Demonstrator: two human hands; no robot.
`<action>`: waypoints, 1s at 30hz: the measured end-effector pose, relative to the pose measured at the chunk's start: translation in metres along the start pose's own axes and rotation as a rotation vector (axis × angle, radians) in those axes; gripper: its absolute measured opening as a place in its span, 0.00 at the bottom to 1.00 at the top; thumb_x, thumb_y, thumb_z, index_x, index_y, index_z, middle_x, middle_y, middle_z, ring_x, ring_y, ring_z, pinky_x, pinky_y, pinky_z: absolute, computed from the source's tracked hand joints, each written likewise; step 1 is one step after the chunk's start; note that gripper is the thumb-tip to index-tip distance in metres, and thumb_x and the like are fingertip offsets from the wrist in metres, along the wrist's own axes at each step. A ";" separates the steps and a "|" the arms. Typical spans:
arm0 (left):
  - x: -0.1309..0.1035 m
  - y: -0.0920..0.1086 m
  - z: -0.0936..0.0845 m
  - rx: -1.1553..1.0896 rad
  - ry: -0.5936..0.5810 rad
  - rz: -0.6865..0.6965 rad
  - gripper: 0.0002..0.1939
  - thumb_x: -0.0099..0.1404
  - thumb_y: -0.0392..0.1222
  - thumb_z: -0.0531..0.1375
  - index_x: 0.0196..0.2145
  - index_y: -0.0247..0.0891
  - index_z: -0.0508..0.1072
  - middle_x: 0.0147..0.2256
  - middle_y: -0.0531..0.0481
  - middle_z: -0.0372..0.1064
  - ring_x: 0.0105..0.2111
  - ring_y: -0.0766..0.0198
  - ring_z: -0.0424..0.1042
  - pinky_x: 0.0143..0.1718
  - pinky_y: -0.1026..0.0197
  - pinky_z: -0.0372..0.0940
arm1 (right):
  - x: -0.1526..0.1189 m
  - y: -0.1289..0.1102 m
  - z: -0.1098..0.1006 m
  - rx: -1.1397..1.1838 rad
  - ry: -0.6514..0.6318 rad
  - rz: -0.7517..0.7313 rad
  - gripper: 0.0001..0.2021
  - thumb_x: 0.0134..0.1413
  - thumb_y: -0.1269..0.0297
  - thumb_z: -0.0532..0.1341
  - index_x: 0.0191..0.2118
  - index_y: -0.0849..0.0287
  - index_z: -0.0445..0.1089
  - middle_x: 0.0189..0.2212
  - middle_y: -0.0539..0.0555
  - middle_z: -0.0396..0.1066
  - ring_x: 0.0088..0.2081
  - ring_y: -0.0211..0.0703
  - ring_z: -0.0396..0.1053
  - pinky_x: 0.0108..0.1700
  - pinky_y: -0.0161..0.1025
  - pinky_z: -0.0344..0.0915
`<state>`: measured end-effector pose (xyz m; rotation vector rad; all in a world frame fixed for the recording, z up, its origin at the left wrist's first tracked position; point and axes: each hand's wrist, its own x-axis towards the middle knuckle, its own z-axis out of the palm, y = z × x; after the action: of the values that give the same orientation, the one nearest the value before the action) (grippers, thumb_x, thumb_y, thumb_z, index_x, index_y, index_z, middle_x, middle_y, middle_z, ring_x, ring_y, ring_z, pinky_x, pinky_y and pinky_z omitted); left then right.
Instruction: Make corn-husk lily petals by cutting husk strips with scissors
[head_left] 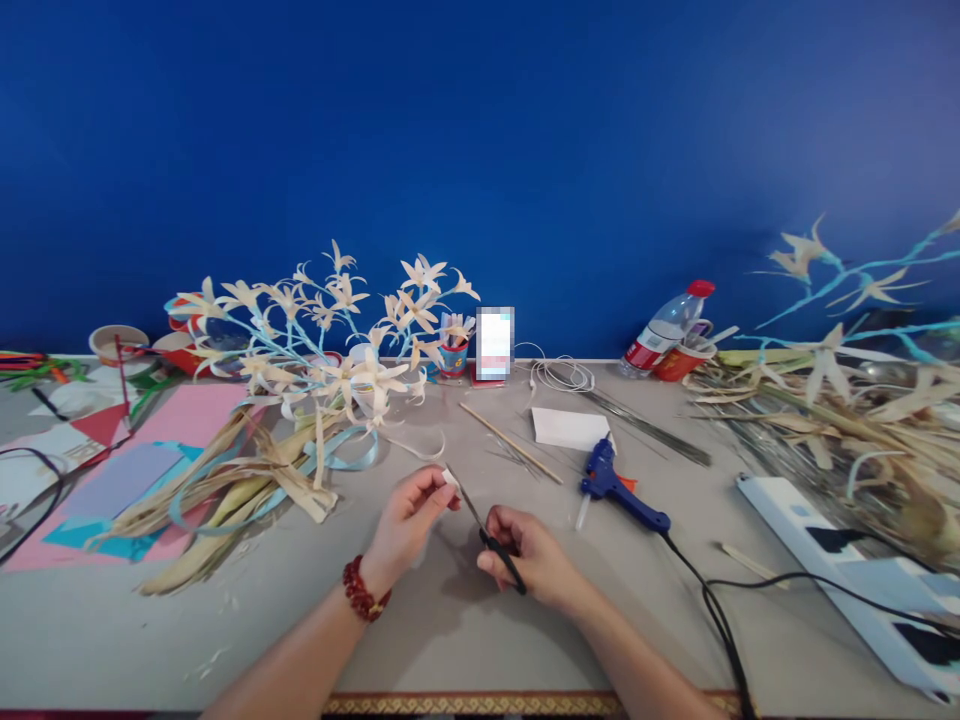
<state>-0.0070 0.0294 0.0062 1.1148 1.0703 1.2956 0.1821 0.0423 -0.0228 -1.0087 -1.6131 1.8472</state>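
I see the left hand (405, 520) pinching a small off-white piece (450, 477), perhaps husk, by the tips of black-handled metal scissors (471, 508) gripped in the right hand (534, 560) over the grey desk (450, 645), a cutting step, I judge, calling for steady fingers.

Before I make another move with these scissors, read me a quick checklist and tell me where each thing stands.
1. Scissors gripped in the right hand: ok.
2. Small pale piece pinched in the left hand: ok.
3. Left fingers well away from the blades: not ok, the blade tips are right beside them.
4. Glue gun out of both hands: ok, it lies on the table, to the right of the scissors.
5. Glue gun cool: cannot tell, nothing visible shows its heat.
6. Bottle standing upright: not ok, it leans to one side, red cap on.
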 end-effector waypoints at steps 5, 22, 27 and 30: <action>0.000 0.004 0.001 0.080 0.007 0.014 0.10 0.61 0.46 0.60 0.29 0.36 0.72 0.27 0.51 0.66 0.30 0.64 0.67 0.35 0.64 0.61 | 0.000 -0.001 0.000 0.004 -0.012 0.016 0.28 0.37 0.40 0.67 0.27 0.56 0.53 0.16 0.41 0.58 0.16 0.31 0.57 0.18 0.29 0.49; 0.000 0.005 0.000 0.111 -0.035 0.062 0.11 0.63 0.44 0.58 0.26 0.37 0.69 0.28 0.51 0.63 0.30 0.64 0.65 0.34 0.63 0.60 | 0.000 -0.002 0.001 -0.015 0.006 0.013 0.27 0.38 0.41 0.67 0.25 0.56 0.54 0.14 0.41 0.57 0.15 0.30 0.54 0.18 0.29 0.45; 0.000 0.007 -0.001 0.136 -0.056 0.080 0.12 0.64 0.43 0.57 0.25 0.36 0.69 0.27 0.51 0.63 0.30 0.65 0.64 0.33 0.63 0.59 | 0.000 0.000 0.000 -0.026 -0.012 -0.007 0.26 0.40 0.41 0.67 0.25 0.56 0.54 0.13 0.41 0.58 0.15 0.30 0.53 0.18 0.29 0.44; 0.000 0.006 -0.001 0.141 -0.071 0.085 0.12 0.65 0.43 0.56 0.26 0.36 0.69 0.27 0.52 0.63 0.30 0.65 0.64 0.34 0.64 0.58 | 0.000 0.000 0.000 -0.016 -0.014 -0.013 0.26 0.40 0.42 0.67 0.25 0.56 0.54 0.13 0.41 0.58 0.15 0.29 0.53 0.17 0.29 0.45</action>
<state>-0.0094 0.0296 0.0123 1.3152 1.0842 1.2525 0.1822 0.0424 -0.0228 -0.9925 -1.6410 1.8395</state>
